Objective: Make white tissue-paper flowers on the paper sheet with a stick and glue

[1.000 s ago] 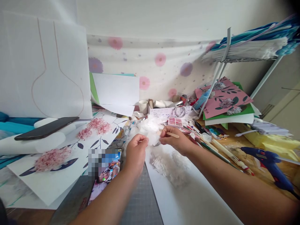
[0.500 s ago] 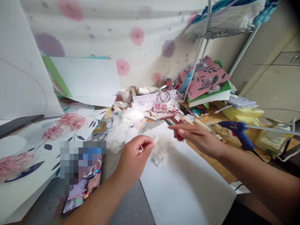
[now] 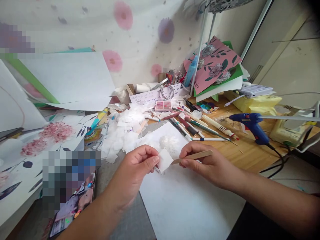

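Between its thumb and fingers my left hand (image 3: 141, 170) pinches a small square of thin white paper (image 3: 165, 160). My right hand (image 3: 203, 163) is closed round a flat wooden craft stick (image 3: 196, 155), whose far end meets the right corner of the paper square. Just behind them a whitish ruffled flower-like cluster (image 3: 170, 141) rests on a large white sheet (image 3: 190, 200). A loose heap of white paper pieces (image 3: 120, 128) lies beyond my left hand.
At left lies a phone (image 3: 75, 206) beside flower-decorated paper (image 3: 57, 131). Pens and brushes (image 3: 190, 125) spread behind my right hand. A blue glue gun (image 3: 252, 125) with a black cable stands at right. A pink palette (image 3: 163, 106) and paper cups (image 3: 122, 95) are at the back.
My right hand has come down and now holds the wooden stick against the paper square. The view has shifted, and the square faces the camera more fully.
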The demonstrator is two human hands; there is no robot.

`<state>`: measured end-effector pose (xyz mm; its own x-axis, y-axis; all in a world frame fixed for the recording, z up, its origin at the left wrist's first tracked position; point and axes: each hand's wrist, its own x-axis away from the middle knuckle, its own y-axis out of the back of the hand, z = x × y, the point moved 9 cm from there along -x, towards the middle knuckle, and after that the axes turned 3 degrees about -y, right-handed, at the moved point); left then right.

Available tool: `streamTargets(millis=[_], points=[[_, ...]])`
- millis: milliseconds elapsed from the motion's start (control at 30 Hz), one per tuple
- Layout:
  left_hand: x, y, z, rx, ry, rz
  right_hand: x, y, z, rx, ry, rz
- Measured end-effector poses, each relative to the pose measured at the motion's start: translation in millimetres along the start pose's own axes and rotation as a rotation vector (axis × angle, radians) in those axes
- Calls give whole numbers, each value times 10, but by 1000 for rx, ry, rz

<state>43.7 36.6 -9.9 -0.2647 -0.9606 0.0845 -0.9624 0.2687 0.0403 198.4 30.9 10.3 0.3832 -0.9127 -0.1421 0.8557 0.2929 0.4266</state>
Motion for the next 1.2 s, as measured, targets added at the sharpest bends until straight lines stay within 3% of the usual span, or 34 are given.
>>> streamTargets(millis=[200, 300, 533, 767, 967, 1200], points=[[-3, -78, 147, -159, 60, 51, -12, -19, -45, 70, -43, -9], [-32, -62, 191, -301, 49, 22, -8, -34, -96, 63, -89, 1], [-94, -3, 171, -569, -61, -38, 71, -40, -129, 12, -127, 33], [-104, 2, 107, -705, -160, -51, 84, 118, -27, -127, -93, -17], [-119, -14, 103, -742, -130, -37, 33, 86, 146, 38, 10, -52], [-122, -23, 96, -747, -134, -37, -32, -57, 131, 204, 39, -42]])
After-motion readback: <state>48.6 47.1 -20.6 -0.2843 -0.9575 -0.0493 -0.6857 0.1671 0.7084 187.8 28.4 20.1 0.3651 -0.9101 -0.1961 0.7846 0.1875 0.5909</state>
